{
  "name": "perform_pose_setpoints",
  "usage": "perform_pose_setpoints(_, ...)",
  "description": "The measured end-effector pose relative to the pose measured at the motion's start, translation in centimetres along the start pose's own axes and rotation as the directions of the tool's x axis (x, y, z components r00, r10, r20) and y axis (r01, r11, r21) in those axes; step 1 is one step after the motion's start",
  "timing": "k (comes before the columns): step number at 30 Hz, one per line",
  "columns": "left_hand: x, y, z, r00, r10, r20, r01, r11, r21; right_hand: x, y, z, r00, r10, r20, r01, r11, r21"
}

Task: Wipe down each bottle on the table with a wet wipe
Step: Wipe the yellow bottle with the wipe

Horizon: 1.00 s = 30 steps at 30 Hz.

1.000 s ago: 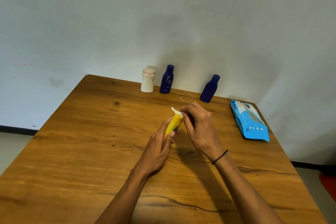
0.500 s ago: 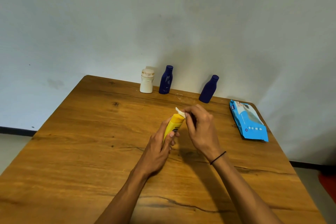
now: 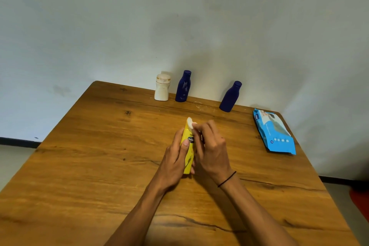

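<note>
Your left hand [image 3: 175, 164] gripped the yellow bottle [image 3: 188, 153] | your right hand [image 3: 211, 152] pinched the wet wipe [image 3: 190, 123] against its top.

The right hand [image 3: 211, 152] covers the right side of the yellow bottle [image 3: 188, 154]; most of the wet wipe [image 3: 190, 123] is hidden under its fingers. The bottle's label is only partly readable. Both forearms run off the bottom edge.
</note>
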<state>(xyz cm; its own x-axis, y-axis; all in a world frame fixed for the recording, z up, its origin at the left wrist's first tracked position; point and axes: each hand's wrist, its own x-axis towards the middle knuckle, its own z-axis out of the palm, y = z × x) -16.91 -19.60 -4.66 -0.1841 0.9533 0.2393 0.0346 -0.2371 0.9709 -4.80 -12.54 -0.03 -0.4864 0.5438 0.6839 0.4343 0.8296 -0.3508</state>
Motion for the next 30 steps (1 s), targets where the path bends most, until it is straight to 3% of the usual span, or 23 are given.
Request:
perform_pose_setpoints(3, -0.1, -0.1, 0.0, 1.0, -0.032, -0.001, 0.031, 0.997, -0.072, 0.4, 0.3, -0.1, 0.999, -0.002, -0.043, 0.0, 0.998, -0.065)
perform_pose_setpoints(10, 0.1, -0.8, -0.3, 0.996, -0.08, -0.033, 0.077, 0.992, -0.098, -1.5, 0.3, -0.7, 0.978, -0.206, 0.042, 0.211, 0.963, -0.166)
perform_pose_setpoints(17, 0.2, -0.3, 0.2, 0.999, -0.031, -0.038, 0.025, 0.988, -0.156, 0.6, 0.0, -0.8, 0.998, 0.014, -0.062, -0.021, 0.993, -0.112)
perform_pose_setpoints(24, 0.7, -0.1, -0.5, 0.996, -0.044, -0.081, 0.02, 0.961, -0.275, -2.7, 0.2, -0.4, 0.996, -0.058, 0.068, 0.055, 0.998, 0.043)
perform_pose_setpoints(30, 0.3, -0.2, -0.2, 1.0, -0.023, -0.006, 0.021, 0.979, -0.201, -0.6, 0.2, -0.7, 0.989, 0.144, -0.047, -0.136, 0.981, 0.135)
